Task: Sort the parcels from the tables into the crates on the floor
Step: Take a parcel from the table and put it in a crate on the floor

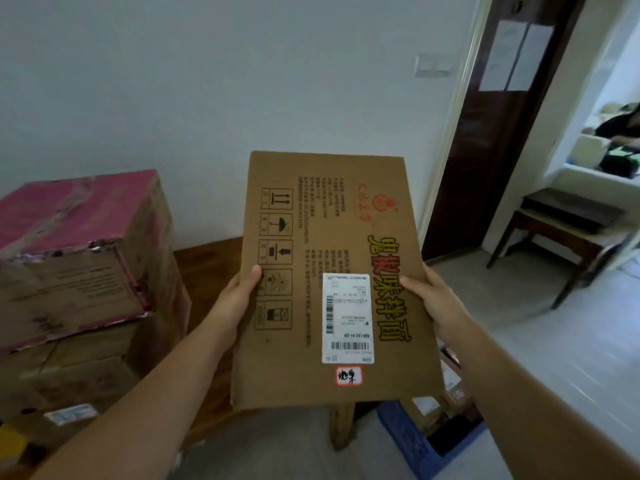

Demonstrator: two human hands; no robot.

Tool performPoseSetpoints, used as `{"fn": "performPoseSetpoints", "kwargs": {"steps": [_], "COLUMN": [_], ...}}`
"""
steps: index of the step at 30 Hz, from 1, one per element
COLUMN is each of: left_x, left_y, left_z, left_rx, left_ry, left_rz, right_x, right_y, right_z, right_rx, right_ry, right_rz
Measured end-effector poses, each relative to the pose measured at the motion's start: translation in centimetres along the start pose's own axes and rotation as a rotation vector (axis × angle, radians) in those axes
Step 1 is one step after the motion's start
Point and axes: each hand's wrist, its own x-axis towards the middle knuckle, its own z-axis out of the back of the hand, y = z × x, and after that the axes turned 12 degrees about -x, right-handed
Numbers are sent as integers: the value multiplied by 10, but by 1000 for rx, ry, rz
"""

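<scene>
A flat brown cardboard parcel (332,271) is held up in front of the camera, above the edge of a wooden bench (207,271). The left hand (235,299) grips its left edge, thumb lying on the printed face, and the right hand (436,299) grips its right edge the same way; the fingers of both hands are wrapped behind the cardboard, out of sight. A white shipping label (348,318) sits on the face, with a small red-bordered sticker (349,375) just below it. On the bench to the left stands a stack of cardboard boxes (79,299), the top one pink. Below the parcel, on the floor, a blue crate (412,441) holds several parcels.
</scene>
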Motion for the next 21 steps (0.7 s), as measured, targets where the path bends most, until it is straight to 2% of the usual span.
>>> {"fn": "performPoseSetpoints", "kwargs": {"steps": [2, 3, 7, 9, 14, 21], "left_x": [10, 16, 49, 69, 108, 152], "left_y": [7, 10, 25, 36, 63, 99], "left_z": [-26, -39, -97, -132, -213, -302], "left_rx": [-4, -7, -1, -1, -36, -86], "left_ry": [30, 32, 9, -2, -64, -119], "left_rz": [4, 6, 19, 10, 46, 108], "right_x": [9, 15, 53, 82, 145, 236], "right_y": [-1, -2, -17, -25, -26, -33], "right_z": [22, 33, 82, 114, 187, 267], "right_rx": [31, 9, -94, -119, -109, -234], "right_ry": [90, 82, -69, -84, -10, 89], "right_rz": [20, 30, -34, -54, -29, 17]}}
